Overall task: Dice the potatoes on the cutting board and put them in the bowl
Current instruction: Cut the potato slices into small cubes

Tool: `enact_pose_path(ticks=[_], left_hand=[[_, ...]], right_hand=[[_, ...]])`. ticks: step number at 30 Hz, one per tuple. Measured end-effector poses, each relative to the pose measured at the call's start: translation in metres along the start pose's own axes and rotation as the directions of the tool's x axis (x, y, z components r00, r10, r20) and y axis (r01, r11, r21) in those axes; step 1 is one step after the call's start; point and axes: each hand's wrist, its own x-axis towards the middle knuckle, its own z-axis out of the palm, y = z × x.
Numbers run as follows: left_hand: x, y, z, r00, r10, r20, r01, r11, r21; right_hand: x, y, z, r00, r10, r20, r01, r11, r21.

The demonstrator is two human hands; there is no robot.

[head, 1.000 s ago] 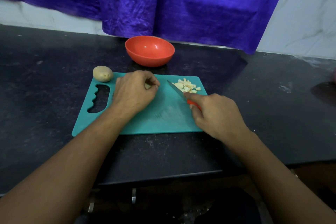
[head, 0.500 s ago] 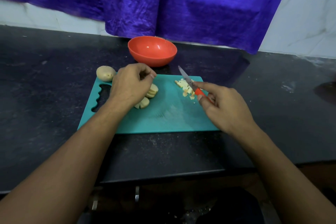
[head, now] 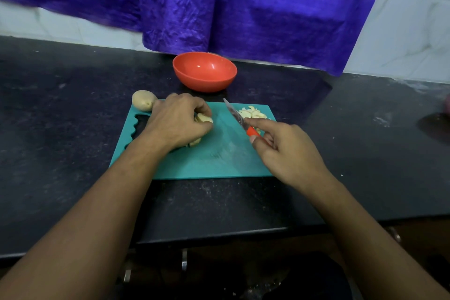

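Potato slices (head: pixel 204 118) sit stacked on the left half of the teal cutting board (head: pixel 214 158), and dicing them looks like the next job. To do it well, the left hand (head: pixel 177 120) should hold the stack tight with fingertips tucked back, and the knife (head: pixel 235 114) should come straight down. The left hand curls over the slices and pinches them. The right hand (head: pixel 285 151) grips the knife's red handle, one finger stretched along the top. Diced bits (head: pixel 253 113) lie in the board's far right corner. A whole potato (head: pixel 143 100) sits at its far left corner. The red bowl (head: pixel 204 83) waits just behind the board, with no potato inside.
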Motion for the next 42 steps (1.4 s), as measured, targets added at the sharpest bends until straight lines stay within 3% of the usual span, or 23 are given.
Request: enact_pose_path(ticks=[5, 14, 20, 25, 30, 34, 42], left_hand=[[-0.002, 0.003, -0.002, 0.999, 0.046, -0.007, -0.046, 0.998, -0.040], [-0.003, 0.009, 0.000, 0.999, 0.044, -0.024, -0.049, 0.945, -0.322], [-0.001, 0.005, 0.003, 0.999, 0.042, -0.025, -0.046, 0.978, -0.201], [0.002, -0.002, 0.000, 1.000, -0.002, 0.007, 0.001, 1.000, 0.027], [-0.001, -0.003, -0.011, 0.997, 0.012, 0.071, 0.000, 0.985, -0.174], [-0.002, -0.004, -0.017, 0.994, -0.036, -0.103, 0.003, 0.953, -0.304], [-0.001, -0.010, -0.014, 0.994, -0.107, -0.018, 0.099, 0.965, -0.245]], right_hand=[[-0.002, 0.004, 0.000, 1.000, 0.011, -0.012, -0.011, 1.000, 0.028], [-0.004, 0.005, 0.001, 0.999, 0.021, 0.031, -0.021, 0.999, 0.026], [-0.005, 0.006, 0.002, 0.998, 0.033, 0.048, -0.034, 0.999, 0.024], [-0.004, 0.005, 0.004, 0.998, 0.038, 0.051, -0.040, 0.999, 0.037], [0.000, -0.001, 0.006, 0.999, 0.023, 0.042, -0.026, 0.997, 0.072], [0.002, -0.014, 0.007, 0.999, -0.018, 0.029, 0.016, 0.999, 0.051], [-0.001, -0.035, 0.019, 0.992, -0.105, 0.064, 0.107, 0.994, -0.029]])
